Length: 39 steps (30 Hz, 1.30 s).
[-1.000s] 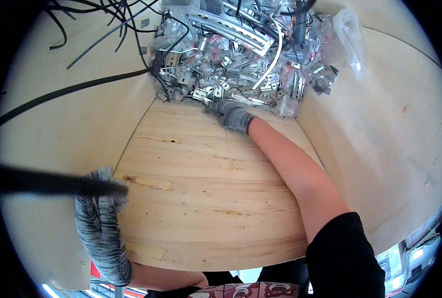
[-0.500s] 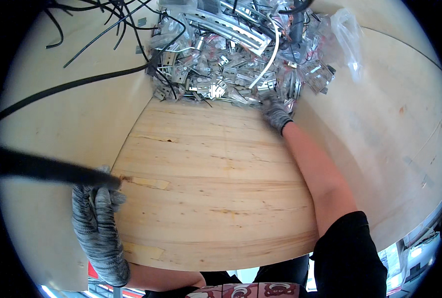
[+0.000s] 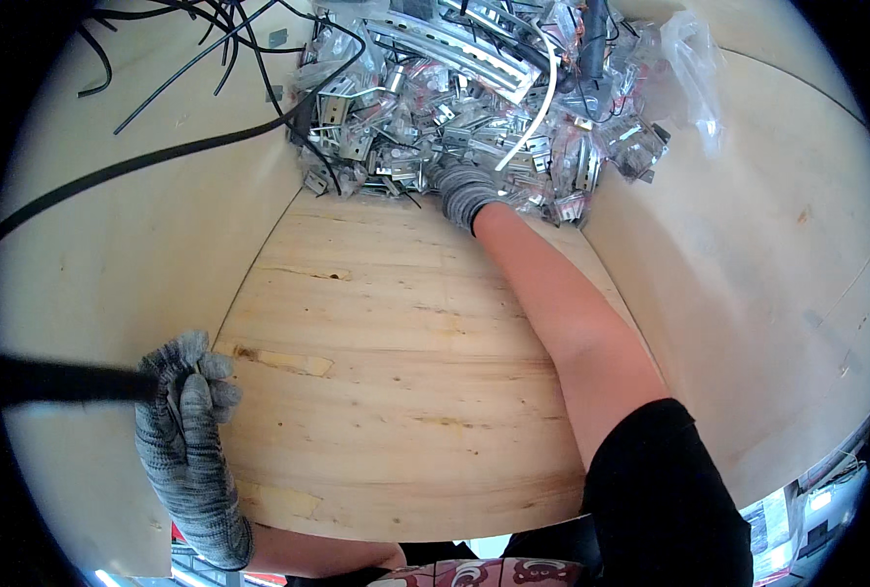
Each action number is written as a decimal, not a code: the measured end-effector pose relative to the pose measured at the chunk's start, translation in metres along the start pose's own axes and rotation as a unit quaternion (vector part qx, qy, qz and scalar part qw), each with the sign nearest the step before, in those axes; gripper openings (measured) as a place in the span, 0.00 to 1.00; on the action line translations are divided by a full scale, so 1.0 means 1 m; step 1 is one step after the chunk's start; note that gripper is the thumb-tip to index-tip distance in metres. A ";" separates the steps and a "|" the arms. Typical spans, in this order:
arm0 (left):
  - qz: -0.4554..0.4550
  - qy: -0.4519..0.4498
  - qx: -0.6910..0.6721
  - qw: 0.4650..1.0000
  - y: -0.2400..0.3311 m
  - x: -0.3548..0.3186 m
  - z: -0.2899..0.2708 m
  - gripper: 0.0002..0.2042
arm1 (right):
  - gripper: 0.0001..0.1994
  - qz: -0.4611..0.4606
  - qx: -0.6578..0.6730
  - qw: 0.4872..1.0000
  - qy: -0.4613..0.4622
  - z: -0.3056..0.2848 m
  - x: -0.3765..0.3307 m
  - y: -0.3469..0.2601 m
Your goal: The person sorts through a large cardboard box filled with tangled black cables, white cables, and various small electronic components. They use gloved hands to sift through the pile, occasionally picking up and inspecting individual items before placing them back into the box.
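Note:
My right hand [image 3: 464,191], in a grey knitted glove, reaches to the near edge of a heap of bagged metal brackets [image 3: 356,142]. Its fingers are lost among the shiny parts and clear plastic, so their grip does not show. At the lower left, my left hand [image 3: 192,455], gloved alike, is by the side panel with its fingers curled together. What they hold, if anything, I cannot make out. A blurred dark strip [image 3: 73,381] crosses in front of that hand.
Pale wooden boards form the floor [image 3: 415,362] and side walls [image 3: 748,254] around the heap. Long slotted metal rails [image 3: 454,49] lie on top, with a white cable [image 3: 539,112]. Black cables [image 3: 151,155] hang over the left wall. A clear plastic bag [image 3: 694,73] lies at the right.
My right hand has moved left along the heap's near edge, from the right corner toward the middle. The dark strip has shifted left off my left fingers, which stay curled.

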<state>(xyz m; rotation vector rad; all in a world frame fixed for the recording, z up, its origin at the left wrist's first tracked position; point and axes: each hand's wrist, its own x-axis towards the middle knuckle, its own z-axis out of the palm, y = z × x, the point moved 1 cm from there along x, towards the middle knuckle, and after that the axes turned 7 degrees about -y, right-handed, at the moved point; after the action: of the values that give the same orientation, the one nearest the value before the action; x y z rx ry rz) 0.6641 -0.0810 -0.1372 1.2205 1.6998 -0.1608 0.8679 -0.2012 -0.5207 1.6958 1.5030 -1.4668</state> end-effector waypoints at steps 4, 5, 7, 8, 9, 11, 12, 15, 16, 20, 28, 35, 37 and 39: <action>0.006 -0.009 0.001 1.000 -0.005 -0.005 -0.005 0.14 | 0.19 0.198 0.279 0.940 0.009 0.017 -0.001 0.014; 0.010 0.008 0.001 1.000 -0.005 -0.006 -0.005 0.14 | 0.20 0.191 0.332 0.924 0.016 0.025 0.003 0.019; 0.013 0.048 0.002 0.999 -0.006 -0.011 -0.007 0.14 | 0.20 0.118 0.271 0.954 0.040 0.020 0.007 0.007; 0.006 0.024 -0.001 1.000 -0.008 -0.005 -0.003 0.14 | 0.19 0.118 0.241 0.963 0.029 0.035 0.015 0.027; 0.000 0.001 -0.003 1.000 -0.006 -0.001 0.002 0.14 | 0.19 0.119 0.212 0.970 0.017 0.051 0.028 0.050; 0.000 0.007 0.010 1.000 -0.001 -0.003 -0.003 0.14 | 0.18 0.118 0.215 0.968 0.047 0.045 0.032 0.043; 0.012 0.016 0.015 1.000 -0.002 -0.004 -0.005 0.14 | 0.18 0.118 0.217 0.967 0.063 0.040 0.036 0.039; 0.006 0.019 0.023 1.000 -0.017 -0.004 -0.007 0.14 | 0.15 0.200 0.351 0.910 0.089 0.027 0.018 0.023; 0.006 0.019 0.029 0.999 -0.010 -0.006 -0.008 0.14 | 0.14 0.169 0.365 0.910 0.104 0.030 0.020 0.031; 0.018 -0.019 0.047 0.999 -0.008 -0.001 -0.006 0.14 | 0.10 0.155 0.443 0.873 0.131 0.060 0.037 0.073; 0.039 0.069 0.027 0.996 -0.009 -0.003 0.003 0.13 | 0.14 -0.058 0.488 0.871 0.022 0.018 -0.017 0.077; 0.023 0.056 0.011 0.998 -0.003 -0.003 0.007 0.13 | 0.19 0.011 0.546 0.838 -0.016 -0.008 -0.046 0.054; 0.016 0.050 0.001 0.999 -0.001 -0.005 0.006 0.14 | 0.20 0.005 0.526 0.851 -0.003 -0.002 -0.044 0.053; 0.023 0.042 0.034 0.998 0.001 -0.009 -0.002 0.14 | 0.20 -0.018 0.523 0.852 0.006 0.007 -0.041 0.051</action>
<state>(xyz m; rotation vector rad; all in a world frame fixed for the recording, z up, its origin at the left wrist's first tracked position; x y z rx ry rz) 0.6634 -0.0856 -0.1291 1.3314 1.7502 -0.1411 0.9170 -0.2408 -0.5026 2.1901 0.6862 -2.5563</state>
